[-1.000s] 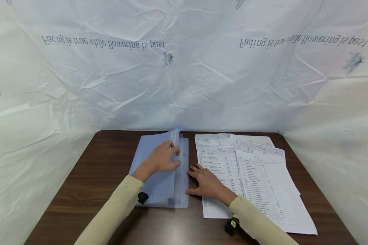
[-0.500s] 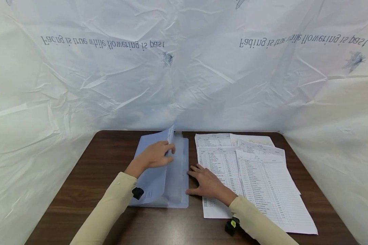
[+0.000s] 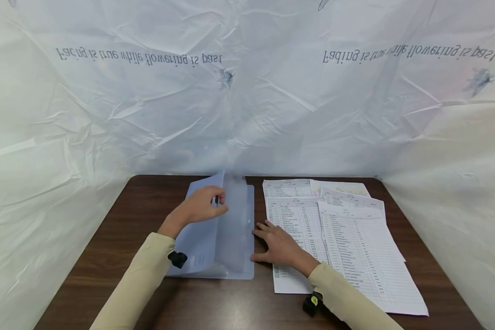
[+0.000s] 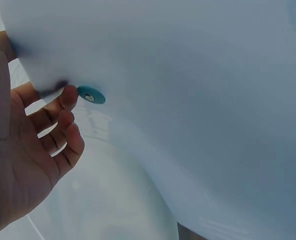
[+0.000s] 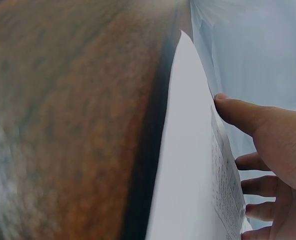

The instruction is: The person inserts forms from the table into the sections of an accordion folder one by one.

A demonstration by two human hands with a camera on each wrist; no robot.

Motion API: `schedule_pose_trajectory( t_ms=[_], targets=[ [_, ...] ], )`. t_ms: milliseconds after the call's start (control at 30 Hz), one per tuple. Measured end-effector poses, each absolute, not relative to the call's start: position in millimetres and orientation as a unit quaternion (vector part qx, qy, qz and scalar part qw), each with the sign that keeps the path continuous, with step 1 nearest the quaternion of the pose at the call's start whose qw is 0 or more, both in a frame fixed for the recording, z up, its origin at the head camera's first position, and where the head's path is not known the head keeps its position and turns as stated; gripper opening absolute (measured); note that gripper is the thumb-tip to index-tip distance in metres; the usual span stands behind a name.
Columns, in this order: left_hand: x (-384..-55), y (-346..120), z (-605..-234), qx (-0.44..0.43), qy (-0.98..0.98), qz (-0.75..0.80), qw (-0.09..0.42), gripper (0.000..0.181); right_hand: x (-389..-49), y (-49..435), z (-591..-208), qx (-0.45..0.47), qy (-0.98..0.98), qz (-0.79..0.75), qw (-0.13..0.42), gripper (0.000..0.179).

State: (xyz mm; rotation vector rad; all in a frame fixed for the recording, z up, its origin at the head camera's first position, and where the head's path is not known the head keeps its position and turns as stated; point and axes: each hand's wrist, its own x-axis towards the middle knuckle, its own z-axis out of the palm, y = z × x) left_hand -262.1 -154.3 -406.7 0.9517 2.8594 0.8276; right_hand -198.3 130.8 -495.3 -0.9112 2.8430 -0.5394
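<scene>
A translucent blue plastic document folder (image 3: 235, 229) lies on the table, its top flap lifted toward the left. My left hand (image 3: 195, 205) pinches that flap near its upper free edge. In the left wrist view, the fingers hold the flap (image 4: 188, 100) beside a teal snap button (image 4: 91, 95). Between the folder and the printed sheets, my right hand (image 3: 282, 247) rests with fingers spread. Its palm lies over the left edge of a printed sheet (image 3: 294, 220), and its fingertips reach close to the folder's right edge. The right wrist view shows the sheet's edge (image 5: 185, 130) beside the fingers.
Several overlapping printed sheets (image 3: 363, 256) cover the right part of the dark wooden table (image 3: 222, 307). Behind and at both sides hangs a wrinkled white plastic sheet (image 3: 247, 114) with printed lettering.
My left hand has moved left, drawing the folder's flap with it, so more of the folder's inside shows. The right hand and the sheets stay put.
</scene>
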Motion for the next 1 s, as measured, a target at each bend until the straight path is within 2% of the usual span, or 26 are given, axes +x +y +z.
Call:
schedule_pose_trajectory(
  t_ms=[233, 800, 1000],
  targets=[
    [-260.8, -171.7, -404.5, 0.304, 0.903, 0.305, 0.004, 0.009, -198.1, 130.9, -495.1, -0.300, 0.935, -0.182, 0.053, 0.079],
    [-256.6, -190.7, -401.7, 0.307, 0.888, 0.338, -0.055, 0.004, -196.5, 131.5, -493.8, -0.312, 0.931, -0.183, 0.049, 0.079],
    [-256.1, -191.3, -403.3, 0.297, 0.890, 0.338, -0.067, 0.009, -196.2, 133.4, -492.4, -0.310, 0.930, -0.194, 0.045, 0.078]
  ],
)
